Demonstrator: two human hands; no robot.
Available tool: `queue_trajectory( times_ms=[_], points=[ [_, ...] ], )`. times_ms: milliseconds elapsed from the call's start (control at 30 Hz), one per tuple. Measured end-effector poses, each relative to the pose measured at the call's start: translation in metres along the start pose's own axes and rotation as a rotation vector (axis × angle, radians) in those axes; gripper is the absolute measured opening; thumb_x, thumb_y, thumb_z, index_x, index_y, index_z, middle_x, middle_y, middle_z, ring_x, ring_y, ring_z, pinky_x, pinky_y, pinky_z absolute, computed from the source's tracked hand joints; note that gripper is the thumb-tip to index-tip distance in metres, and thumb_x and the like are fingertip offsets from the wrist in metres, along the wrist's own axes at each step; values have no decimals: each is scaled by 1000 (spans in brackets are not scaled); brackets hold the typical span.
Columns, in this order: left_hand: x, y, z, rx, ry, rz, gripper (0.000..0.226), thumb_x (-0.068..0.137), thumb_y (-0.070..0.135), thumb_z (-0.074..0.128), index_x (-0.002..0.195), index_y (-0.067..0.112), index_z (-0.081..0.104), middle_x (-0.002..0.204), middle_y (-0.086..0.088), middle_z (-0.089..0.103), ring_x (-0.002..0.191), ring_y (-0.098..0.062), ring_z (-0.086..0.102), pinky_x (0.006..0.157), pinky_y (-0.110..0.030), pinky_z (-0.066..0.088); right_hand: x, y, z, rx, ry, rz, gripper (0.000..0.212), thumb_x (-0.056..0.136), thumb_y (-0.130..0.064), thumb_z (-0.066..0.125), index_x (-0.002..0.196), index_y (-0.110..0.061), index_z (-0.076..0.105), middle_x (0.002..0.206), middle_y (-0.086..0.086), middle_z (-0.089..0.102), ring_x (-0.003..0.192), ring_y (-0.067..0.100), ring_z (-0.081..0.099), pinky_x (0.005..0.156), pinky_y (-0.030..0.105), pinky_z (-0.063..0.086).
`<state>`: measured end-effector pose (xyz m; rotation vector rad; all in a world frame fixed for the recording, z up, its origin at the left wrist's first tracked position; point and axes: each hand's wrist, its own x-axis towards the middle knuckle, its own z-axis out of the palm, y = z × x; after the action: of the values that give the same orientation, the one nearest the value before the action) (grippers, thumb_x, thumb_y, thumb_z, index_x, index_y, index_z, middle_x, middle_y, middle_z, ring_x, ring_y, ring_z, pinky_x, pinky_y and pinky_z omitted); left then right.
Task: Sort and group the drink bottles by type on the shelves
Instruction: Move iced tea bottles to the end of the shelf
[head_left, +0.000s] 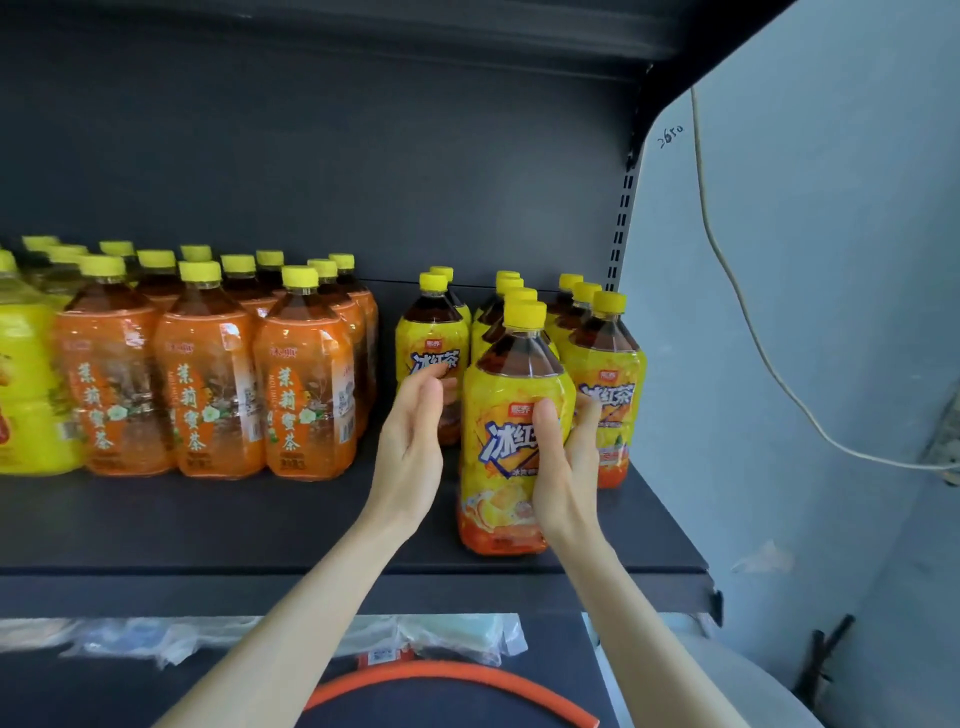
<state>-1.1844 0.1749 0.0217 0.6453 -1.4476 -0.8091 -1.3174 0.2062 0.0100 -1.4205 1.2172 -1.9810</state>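
Here, right grip (563, 457) clasping yellow tea bottle (511, 415) – dark tea inside, left grip (415, 431) released, on shelf (260, 519)

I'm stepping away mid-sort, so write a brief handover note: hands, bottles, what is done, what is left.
Right hand: grip closed on the front yellow-labelled iced tea bottle, standing at the dark shelf front edge.
Left hand: open, beside that bottle, holding nothing.
Done: orange-labelled tea bottles grouped left; yellow-labelled bottles in rows right.
Left: slot the held bottle into its group.
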Motion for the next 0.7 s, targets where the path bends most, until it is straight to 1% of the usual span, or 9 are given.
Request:
queue_trajectory(
  times_ms=[33, 100, 200, 267, 333, 433, 533, 600, 700],
  points=[
    [0, 2, -4, -9, -27, 10, 40, 98, 42, 33, 128, 20, 48, 120, 6, 60, 112, 2, 55, 90, -15, 45, -1, -1, 9, 4, 3, 0, 57, 81, -56, 50, 122, -16, 42, 93, -15, 65, 85, -8, 62, 73, 12, 48],
    [1, 5, -13, -32, -90, 15, 38, 94, 38, 36, 128, 24, 44, 118, 13, 57, 108, 8, 56, 81, -9, 46, -3, -1, 27, -15, 17, 4, 56, 80, -63, 47, 117, -22, 45, 100, -9, 64, 90, -3, 62, 78, 18, 49],
    [6, 2, -31, -11, -139, 49, 52, 88, 36, 45, 137, 22, 37, 126, 11, 54, 112, 2, 56, 83, -14, 49, -4, 1, 54, -79, 60, -44, 39, 81, -65, 42, 105, -35, 49, 106, -8, 60, 101, 9, 58, 90, 32, 47],
    [11, -4, -43, 25, -148, 81, 54, 87, 36, 49, 137, 25, 34, 128, 17, 49, 116, 2, 52, 87, -15, 48, -2, 5, 68, -171, 88, -67, 51, 82, -64, 36, 109, -24, 52, 108, -3, 55, 104, 13, 51, 94, 35, 42],
    [17, -10, -52, 70, -153, 91, 54, 86, 39, 48, 137, 29, 32, 129, 22, 44, 121, 1, 48, 94, -19, 47, -1, 12, 74, -290, 92, -71, 59, 84, -61, 29, 114, -15, 53, 109, -2, 50, 103, 6, 43, 96, 31, 37],
    [25, -17, -58, 117, -141, 78, 54, 86, 44, 45, 137, 35, 28, 130, 21, 41, 124, -2, 44, 98, -25, 46, -8, 21, 69, -395, 78, -85, 49, 93, -51, 27, 123, -22, 54, 111, -14, 43, 107, -11, 35, 97, 17, 32],
    [31, -23, -59, 131, -112, 64, 55, 87, 44, 44, 138, 37, 26, 137, 11, 40, 125, -4, 44, 98, -25, 46, -3, 13, 56, -389, 160, -112, 53, 89, -54, 37, 131, -24, 51, 124, -13, 39, 120, 2, 34, 103, 23, 29],
    [33, -25, -56, 121, -87, 56, 56, 90, 43, 43, 141, 36, 23, 137, 14, 36, 124, 0, 42, 97, -19, 44, 11, 6, 48, -518, 189, -219, 56, 89, -52, 45, 136, -21, 47, 134, -7, 39, 126, 8, 30, 106, 28, 27],
    [30, -26, -46, 57, -48, -8, 61, 94, 38, 42, 147, 31, 14, 139, 18, 26, 117, 11, 38, 83, 1, 39, 34, 1, 39, -792, 181, -329, 66, 89, -51, 48, 145, -18, 36, 152, 2, 32, 140, 18, 20, 112, 39, 16]
  ],
)
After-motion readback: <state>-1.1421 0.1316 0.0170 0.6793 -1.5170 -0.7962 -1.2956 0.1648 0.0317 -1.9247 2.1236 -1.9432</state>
